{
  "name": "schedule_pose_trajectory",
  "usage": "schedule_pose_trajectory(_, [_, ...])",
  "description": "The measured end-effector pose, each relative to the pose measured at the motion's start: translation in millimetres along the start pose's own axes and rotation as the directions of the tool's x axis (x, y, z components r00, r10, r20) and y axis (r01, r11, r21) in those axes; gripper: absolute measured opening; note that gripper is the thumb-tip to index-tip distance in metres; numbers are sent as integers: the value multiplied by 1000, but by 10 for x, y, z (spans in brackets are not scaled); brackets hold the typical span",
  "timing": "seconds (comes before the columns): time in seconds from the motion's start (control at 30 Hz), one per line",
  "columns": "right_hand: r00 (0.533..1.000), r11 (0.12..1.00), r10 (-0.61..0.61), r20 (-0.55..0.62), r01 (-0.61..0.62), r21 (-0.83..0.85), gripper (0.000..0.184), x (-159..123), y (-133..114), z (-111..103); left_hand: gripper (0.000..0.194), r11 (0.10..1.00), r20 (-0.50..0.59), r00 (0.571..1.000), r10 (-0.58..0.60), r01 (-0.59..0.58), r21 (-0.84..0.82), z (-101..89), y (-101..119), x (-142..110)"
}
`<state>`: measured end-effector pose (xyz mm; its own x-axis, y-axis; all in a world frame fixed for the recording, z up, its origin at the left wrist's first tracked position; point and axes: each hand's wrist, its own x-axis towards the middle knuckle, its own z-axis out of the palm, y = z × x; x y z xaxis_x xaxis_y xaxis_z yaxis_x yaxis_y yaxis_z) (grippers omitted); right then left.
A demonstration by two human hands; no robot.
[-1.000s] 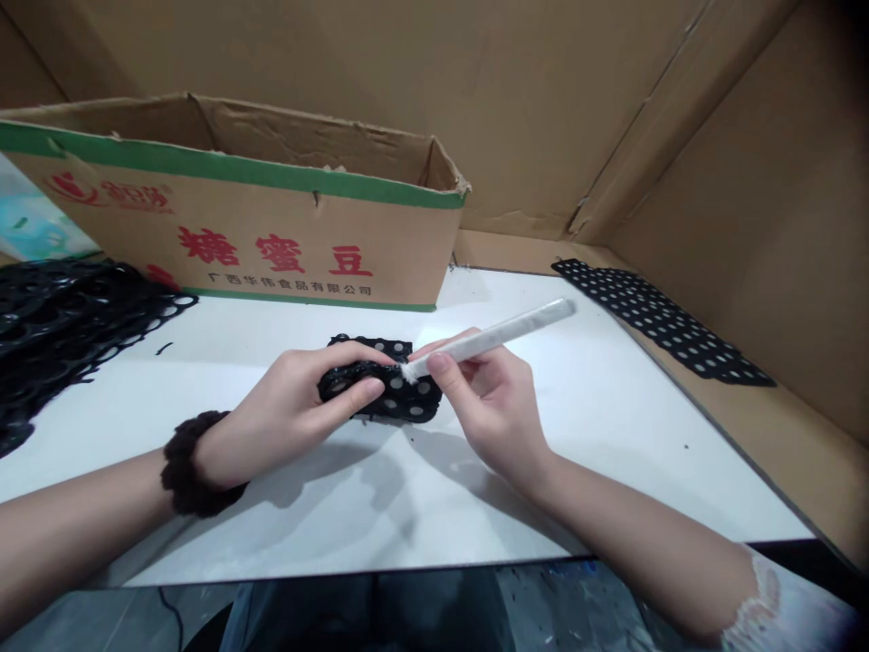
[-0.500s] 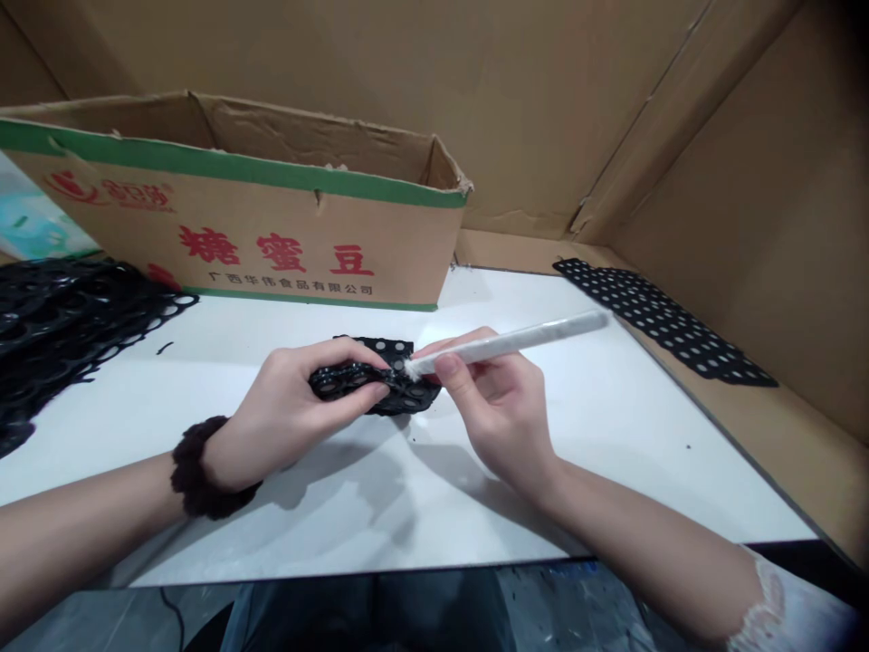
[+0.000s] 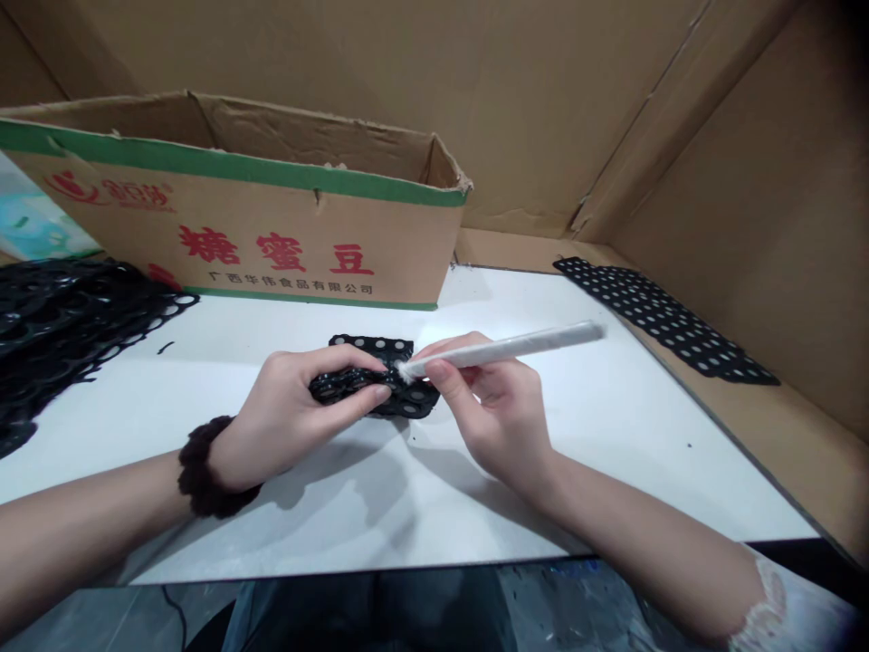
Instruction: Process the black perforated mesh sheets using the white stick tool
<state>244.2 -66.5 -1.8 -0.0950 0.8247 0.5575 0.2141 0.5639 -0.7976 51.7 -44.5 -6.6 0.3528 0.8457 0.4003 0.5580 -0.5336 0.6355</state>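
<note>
Between its thumb and fingers, my left hand [image 3: 289, 403] pinches a black sheet with rows of round pale spots [image 3: 414, 396], bunched or folded at the grip. My right hand [image 3: 499, 398] is closed around a whitish pen-like stick [image 3: 516, 345], held slanting up to the right. The stick's frayed white tip touches the black sheet beside my left fingertips. Part of the sheet lies behind my fingers, and the exact point of contact is hard to make out.
A large open cardboard box [image 3: 272, 217] stands at the back left. Black strips full of round holes [image 3: 61, 317] are heaped on the left. A flat black spotted sheet [image 3: 665, 317] lies at the right edge of the white table [image 3: 611, 471]. Cardboard walls [image 3: 543, 109] enclose the back and right.
The stick's tip has shifted slightly left along the black sheet, and its far end has dipped a little. My left hand keeps its pinch almost in place.
</note>
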Motion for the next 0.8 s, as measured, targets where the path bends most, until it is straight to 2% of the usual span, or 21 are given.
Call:
schedule_pose_trajectory(0.23, [998, 994, -66, 14, 67, -85, 11, -14, -12, 3, 11, 992, -45, 994, 95, -90, 90, 41, 33, -42])
schedule_pose_trajectory(0.37, [999, 998, -29, 34, 31, -62, 13, -30, 13, 9, 10, 980, -72, 987, 147, -135, 143, 62, 30, -69])
schedule_pose_trajectory(0.5, [999, 999, 39, 38, -38, -17, 12, -36, 27, 11, 9, 967, -49, 979, 198, -187, 172, 59, 32, -67])
schedule_pose_trajectory(0.67, [991, 979, 136, -6, -133, 155, 14, -24, 16, 6, 11, 976, -39, 989, 145, -137, 170, 20, 41, -33])
schedule_pose_trajectory(0.8, [995, 986, 94, 21, -96, 135, 12, -26, 17, 9, 12, 988, -27, 997, 69, -65, 142, 0, 43, -15])
